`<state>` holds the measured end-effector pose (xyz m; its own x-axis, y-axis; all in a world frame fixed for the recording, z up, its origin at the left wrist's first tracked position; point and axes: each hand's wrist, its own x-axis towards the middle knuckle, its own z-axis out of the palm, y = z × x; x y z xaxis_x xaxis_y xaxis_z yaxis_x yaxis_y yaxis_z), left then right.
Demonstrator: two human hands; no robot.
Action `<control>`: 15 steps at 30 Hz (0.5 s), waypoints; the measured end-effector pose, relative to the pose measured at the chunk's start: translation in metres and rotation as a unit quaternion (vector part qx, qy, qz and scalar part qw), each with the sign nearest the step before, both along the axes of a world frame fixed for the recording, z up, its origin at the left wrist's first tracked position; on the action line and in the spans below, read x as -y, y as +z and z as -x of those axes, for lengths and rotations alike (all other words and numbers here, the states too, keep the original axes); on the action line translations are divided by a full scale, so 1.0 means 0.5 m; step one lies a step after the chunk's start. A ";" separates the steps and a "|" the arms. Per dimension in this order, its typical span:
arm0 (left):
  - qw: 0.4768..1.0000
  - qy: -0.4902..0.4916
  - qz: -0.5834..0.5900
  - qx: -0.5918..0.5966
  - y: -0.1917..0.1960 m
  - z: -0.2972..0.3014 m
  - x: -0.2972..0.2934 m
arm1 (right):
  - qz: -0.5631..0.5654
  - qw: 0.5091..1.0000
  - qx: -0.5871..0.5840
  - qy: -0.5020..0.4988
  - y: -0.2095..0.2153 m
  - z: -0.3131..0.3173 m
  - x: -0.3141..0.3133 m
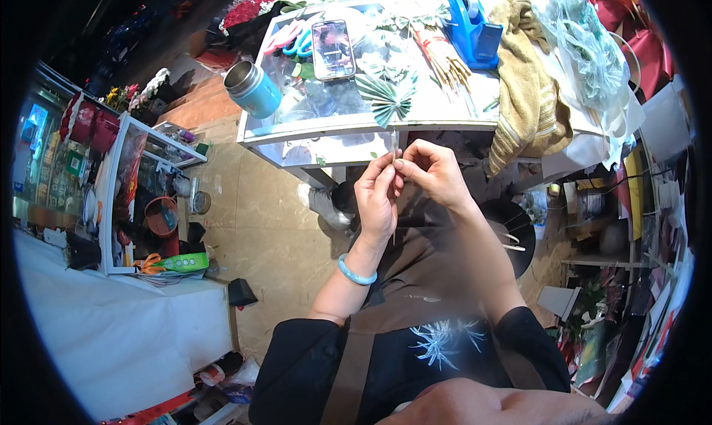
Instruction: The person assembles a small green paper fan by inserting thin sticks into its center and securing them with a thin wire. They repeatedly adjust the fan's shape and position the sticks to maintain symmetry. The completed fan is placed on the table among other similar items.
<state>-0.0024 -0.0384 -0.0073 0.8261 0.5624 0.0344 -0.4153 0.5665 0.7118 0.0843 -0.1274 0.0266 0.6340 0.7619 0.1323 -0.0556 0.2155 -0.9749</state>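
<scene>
A pleated green leaf fan (386, 101) stands at the top of a thin pale stick (394, 140), just over the table's near edge. Fingers of my left hand (378, 196) are closed around the stick, whose lower end shows below that hand. My right hand (435, 174) pinches the same stick from the other side, its fingertips touching those of the left. A pale blue bangle (357, 271) circles my left wrist. More leaf fans on sticks (443, 60) lie bundled on the table, beyond my hands.
On the white table (326, 132) are a blue open-topped tumbler (256, 91), a phone (333, 50), scissors (298, 41), a blue tape dispenser (472, 28) and a mustard towel (523, 91) hanging over the edge. A plastic bag (586, 47) lies right. A white-covered surface (111, 328) stands left.
</scene>
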 end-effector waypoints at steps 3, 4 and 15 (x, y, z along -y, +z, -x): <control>1.000 0.006 0.011 0.018 0.001 -0.002 0.007 | 0.019 0.999 0.029 -0.027 -0.003 0.000 0.002; 1.000 0.012 0.002 0.004 0.000 -0.004 0.007 | 0.026 0.998 0.043 -0.038 -0.003 0.001 0.005; 0.998 0.057 -0.015 0.014 -0.010 -0.016 0.019 | 0.054 0.997 0.006 -0.057 -0.009 0.015 0.028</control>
<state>0.0054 -0.0478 -0.0123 0.7556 0.6507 0.0750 -0.4956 0.4930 0.7151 0.0766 -0.1416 0.0220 0.7159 0.6955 0.0613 -0.0259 0.1142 -0.9931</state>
